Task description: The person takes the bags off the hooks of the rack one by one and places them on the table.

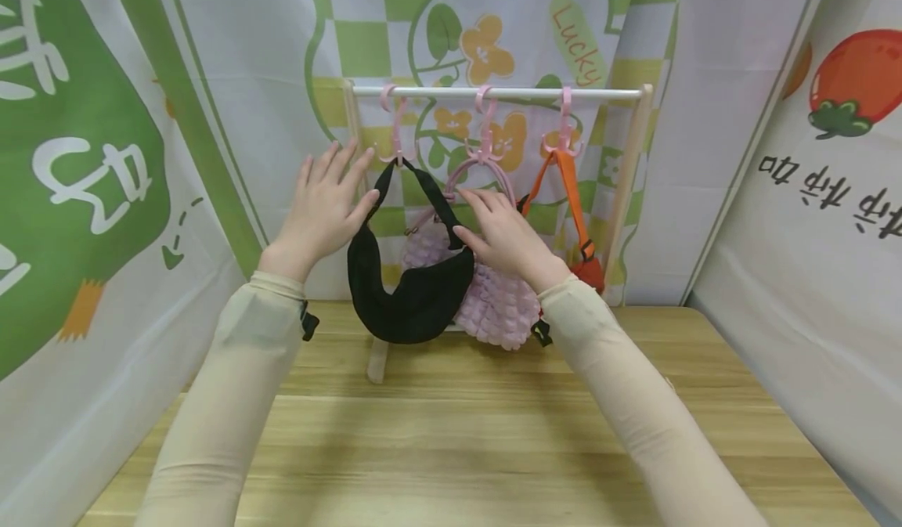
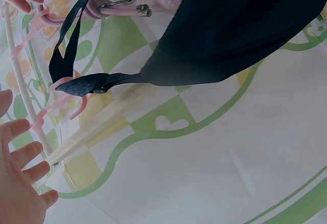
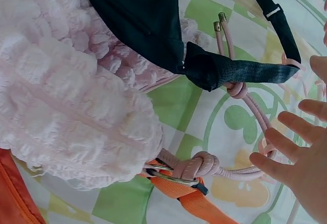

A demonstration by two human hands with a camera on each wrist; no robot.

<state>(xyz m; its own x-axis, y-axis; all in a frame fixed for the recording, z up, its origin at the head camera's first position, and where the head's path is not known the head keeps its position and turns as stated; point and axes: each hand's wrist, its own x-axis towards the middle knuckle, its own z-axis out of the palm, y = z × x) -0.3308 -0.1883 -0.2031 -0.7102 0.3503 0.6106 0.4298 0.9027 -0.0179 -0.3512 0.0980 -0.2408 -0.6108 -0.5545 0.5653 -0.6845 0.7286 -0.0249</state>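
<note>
A black crossbody bag (image 1: 409,308) hangs by its strap from the leftmost pink hook (image 1: 397,131). My left hand (image 1: 320,206) is beside that strap, fingers straight and spread; the left wrist view shows the hand (image 2: 20,178) apart from the strap (image 2: 82,87). To the right of the strap is my right hand (image 1: 510,233), its fingers extended in front of a puffy pink bag (image 1: 500,304). In the right wrist view this hand (image 3: 301,168) holds nothing, its fingertips near the pink bag's cord handle (image 3: 240,174); whether they touch cannot be told.
An orange bag (image 1: 588,272) hangs at the right from another pink hook (image 1: 564,131). All hooks are on a white rail (image 1: 521,94) between wooden posts (image 1: 629,182). The rack stands on a wood-grain table (image 1: 451,449) before a printed cloth (image 1: 362,49), with cloth walls at both sides.
</note>
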